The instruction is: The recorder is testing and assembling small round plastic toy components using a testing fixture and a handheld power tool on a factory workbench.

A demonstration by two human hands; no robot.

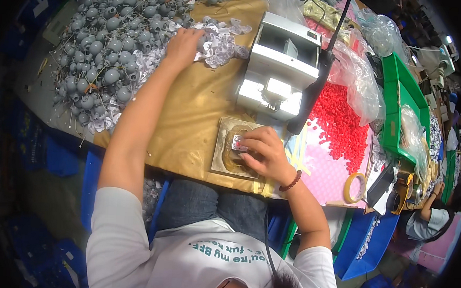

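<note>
At frame centre, the right hand (264,151) pinches a small flat tag (237,143) on a worn pad (224,162); it looks light and stiff, best held by its edges. Upper left, the left hand (182,45) closes loosely into the grey knobs (107,46).

Cluttered workbench (200,116), green crate (402,91), blue bins (372,247) below.
</note>
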